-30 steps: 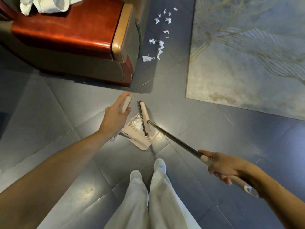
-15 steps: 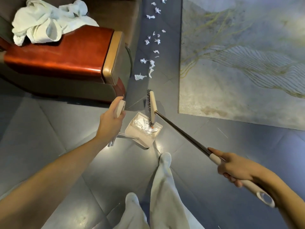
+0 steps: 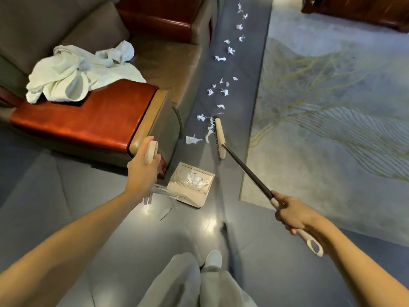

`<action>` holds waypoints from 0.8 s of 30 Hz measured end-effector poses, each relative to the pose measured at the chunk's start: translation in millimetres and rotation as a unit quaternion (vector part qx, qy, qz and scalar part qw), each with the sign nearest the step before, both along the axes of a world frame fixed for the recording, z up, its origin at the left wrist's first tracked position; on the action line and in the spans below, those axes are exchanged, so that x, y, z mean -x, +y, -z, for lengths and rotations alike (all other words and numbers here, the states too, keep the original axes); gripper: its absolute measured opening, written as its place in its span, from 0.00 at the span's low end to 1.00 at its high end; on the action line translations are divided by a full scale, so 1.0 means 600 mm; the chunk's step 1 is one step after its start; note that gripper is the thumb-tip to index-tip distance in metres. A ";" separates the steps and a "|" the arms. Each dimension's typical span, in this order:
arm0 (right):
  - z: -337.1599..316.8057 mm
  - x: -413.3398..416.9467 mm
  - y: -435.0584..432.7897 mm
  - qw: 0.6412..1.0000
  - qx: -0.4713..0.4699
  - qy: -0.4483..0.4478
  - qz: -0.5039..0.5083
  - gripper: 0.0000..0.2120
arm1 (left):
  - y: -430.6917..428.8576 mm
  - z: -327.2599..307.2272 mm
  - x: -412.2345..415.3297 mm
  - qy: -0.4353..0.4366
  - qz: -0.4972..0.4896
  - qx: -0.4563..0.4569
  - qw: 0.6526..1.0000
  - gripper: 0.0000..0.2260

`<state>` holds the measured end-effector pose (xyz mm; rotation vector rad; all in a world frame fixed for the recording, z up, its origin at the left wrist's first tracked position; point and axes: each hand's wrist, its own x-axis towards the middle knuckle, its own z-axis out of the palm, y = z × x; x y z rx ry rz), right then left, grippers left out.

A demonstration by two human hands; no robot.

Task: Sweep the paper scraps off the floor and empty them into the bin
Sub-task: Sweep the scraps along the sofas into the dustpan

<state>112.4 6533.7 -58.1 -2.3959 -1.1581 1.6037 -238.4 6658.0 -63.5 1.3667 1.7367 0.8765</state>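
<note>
Paper scraps [image 3: 223, 89] litter the floor [image 3: 66, 196]; hands grip dustpan handle [image 3: 151, 151] and broom [image 3: 243, 167].

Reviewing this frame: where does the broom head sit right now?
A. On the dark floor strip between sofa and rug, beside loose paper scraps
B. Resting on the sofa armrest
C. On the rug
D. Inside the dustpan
A: the broom head lies on the dark floor strip, bristles against the nearest paper scraps, ahead of the dustpan and left of the rug.
</note>
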 end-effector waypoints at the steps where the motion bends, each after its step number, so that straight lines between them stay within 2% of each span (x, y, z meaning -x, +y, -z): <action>1: 0.007 -0.009 0.032 1.000 0.002 -0.005 -0.005 0.37 | 0.021 0.000 -0.008 0.008 -0.005 0.000 1.000 0.18; 6: 0.047 -0.030 0.150 0.999 0.012 -0.024 -0.023 0.36 | 0.093 0.017 -0.024 0.020 0.006 0.022 1.000 0.18; 12: 0.080 -0.016 0.187 0.997 0.051 -0.016 -0.051 0.35 | 0.092 0.010 -0.001 0.042 0.048 0.052 0.997 0.21; 16: 0.081 -0.011 0.152 0.995 0.079 0.000 -0.053 0.35 | 0.038 -0.003 0.033 0.054 0.041 0.062 0.996 0.20; 24: 0.090 0.027 0.040 0.990 0.094 0.007 -0.104 0.34 | -0.182 -0.002 0.134 0.042 -0.083 0.048 0.995 0.17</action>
